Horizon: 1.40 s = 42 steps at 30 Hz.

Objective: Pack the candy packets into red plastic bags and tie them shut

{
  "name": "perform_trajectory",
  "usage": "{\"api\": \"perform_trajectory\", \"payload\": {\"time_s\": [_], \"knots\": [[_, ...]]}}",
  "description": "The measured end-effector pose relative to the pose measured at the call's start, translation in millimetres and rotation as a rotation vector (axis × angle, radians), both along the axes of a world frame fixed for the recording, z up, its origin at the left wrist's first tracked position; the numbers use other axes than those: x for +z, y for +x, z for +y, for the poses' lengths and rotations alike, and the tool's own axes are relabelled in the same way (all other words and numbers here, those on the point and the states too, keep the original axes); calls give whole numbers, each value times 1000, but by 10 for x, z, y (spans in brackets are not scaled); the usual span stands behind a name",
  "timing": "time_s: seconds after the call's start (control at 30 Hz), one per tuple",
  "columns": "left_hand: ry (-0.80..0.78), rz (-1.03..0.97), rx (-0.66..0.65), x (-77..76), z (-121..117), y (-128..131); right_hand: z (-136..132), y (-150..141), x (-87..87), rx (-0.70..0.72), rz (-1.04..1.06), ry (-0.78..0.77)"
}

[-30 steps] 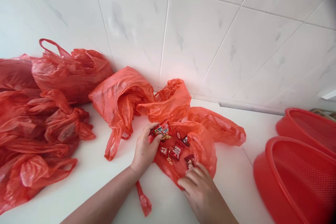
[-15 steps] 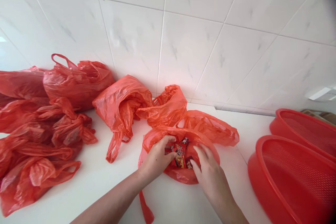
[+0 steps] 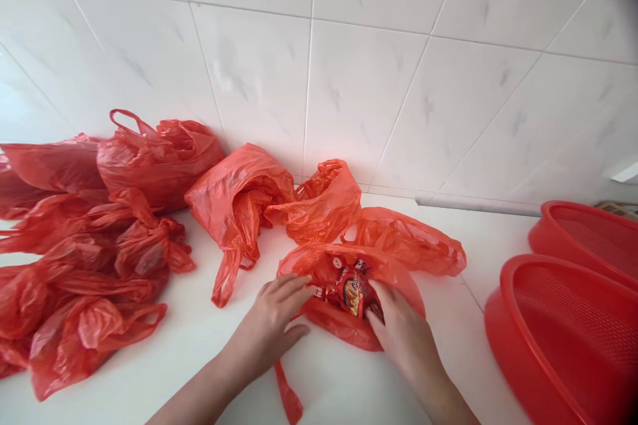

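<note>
A red plastic bag (image 3: 343,332) lies with its mouth spread wide on the white surface. Inside it are several small shiny snack packets (image 3: 353,292), mostly red, one with a yellow food picture. My left hand (image 3: 274,315) is at the bag's left rim, thumb apart from the stretched fingers and nothing held. Reaching into the right side of the bag is my right hand (image 3: 403,329). Its thumb and fingers are apart, close around a dark red packet; whether they touch it is unclear, as some fingertips are hidden.
Crumpled red bags (image 3: 239,192) lie behind, along the tiled wall (image 3: 359,93). A heap of filled red bags (image 3: 94,279) covers the left of the white table (image 3: 219,339). Two red plastic baskets (image 3: 518,319) stand on the right.
My left hand has drawn back from the packets to the bag's left rim. My right hand has reached a little deeper into the bag. The packets have shifted, and the view has turned slightly left.
</note>
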<state>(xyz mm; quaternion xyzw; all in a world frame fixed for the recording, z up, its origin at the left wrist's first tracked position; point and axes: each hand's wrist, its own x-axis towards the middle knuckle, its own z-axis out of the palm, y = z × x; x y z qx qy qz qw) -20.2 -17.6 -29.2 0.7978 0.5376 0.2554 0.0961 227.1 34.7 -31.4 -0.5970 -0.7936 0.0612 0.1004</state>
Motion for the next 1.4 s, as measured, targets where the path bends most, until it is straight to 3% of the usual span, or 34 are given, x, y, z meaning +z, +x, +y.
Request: {"api": "perform_trajectory", "payload": {"time_s": [0.13,0.23,0.37,0.5,0.63,0.73,0.83,0.93,1.13,1.27,1.4], "knots": [[-35,156,-98,9,-52,83,-5,20,-32,-24,-16,-20],[1,180,-102,47,-109,84,-46,26,-57,1,4,84],[57,178,-113,33,-213,26,-124,-97,-62,177,71,257],[88,162,-95,-12,-287,-33,-98,-263,-94,352,19,271],[74,167,-83,-9,-302,-74,57,-284,-120,265,-31,252],[75,162,-81,-10,-295,-91,119,-294,-66,206,-5,320],[67,164,-94,-24,-286,-97,59,-388,-2,298,40,335],[64,160,-86,-39,-282,-101,-38,-501,-7,395,43,249],[65,96,-53,-85,-290,-136,-10,-469,-87,327,40,254],[59,74,-51,-84,-287,-145,47,-348,-46,328,100,342],[54,79,-44,-63,-289,-130,24,-272,4,334,58,312]]}}
